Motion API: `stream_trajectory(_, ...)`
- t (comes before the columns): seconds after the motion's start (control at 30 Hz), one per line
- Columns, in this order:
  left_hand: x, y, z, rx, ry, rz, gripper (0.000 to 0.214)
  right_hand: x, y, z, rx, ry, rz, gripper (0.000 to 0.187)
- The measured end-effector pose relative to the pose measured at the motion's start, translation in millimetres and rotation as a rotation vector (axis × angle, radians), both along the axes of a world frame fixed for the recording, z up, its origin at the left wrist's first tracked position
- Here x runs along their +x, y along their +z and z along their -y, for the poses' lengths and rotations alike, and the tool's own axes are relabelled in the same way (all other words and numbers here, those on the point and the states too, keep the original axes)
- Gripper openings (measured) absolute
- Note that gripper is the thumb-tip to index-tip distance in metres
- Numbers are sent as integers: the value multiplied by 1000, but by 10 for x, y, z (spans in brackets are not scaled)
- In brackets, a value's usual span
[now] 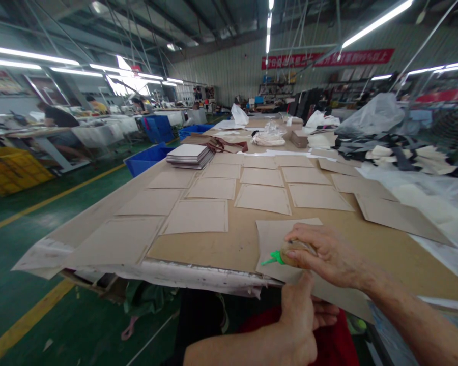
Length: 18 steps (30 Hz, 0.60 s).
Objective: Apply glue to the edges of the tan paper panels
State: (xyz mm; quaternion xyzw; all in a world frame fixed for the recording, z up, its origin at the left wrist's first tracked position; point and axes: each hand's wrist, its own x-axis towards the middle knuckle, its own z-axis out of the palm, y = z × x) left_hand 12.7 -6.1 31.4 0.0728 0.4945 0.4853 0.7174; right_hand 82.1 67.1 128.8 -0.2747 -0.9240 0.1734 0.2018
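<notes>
My right hand (322, 251) is closed around a squeeze bottle (295, 249) with a green nozzle (274, 258). The nozzle points left, low over a beige board sheet (277, 234) at the table's near edge. At that edge, my left hand (299, 307) has its thumb up against the sheet and its fingers underneath, gripping the overhanging border. Rows of similar beige sheets (198, 216) lie flat beyond my hands, several with strips along their borders. What comes out of the nozzle is too small to make out.
A stack of boards (189, 155) stands at the table's left side, beside brown straps (227, 146). Blue bins (147, 158) stand left of the table. Plastic sheeting (427, 193) and dark scraps (389, 150) lie on the right. A person (59, 114) sits far left.
</notes>
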Motion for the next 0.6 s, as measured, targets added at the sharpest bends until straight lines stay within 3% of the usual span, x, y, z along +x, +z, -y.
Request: stream_trajectory(0.6,26,-135,-37,16,-19,3,41,136,-92,-724,97,-341,42,22)
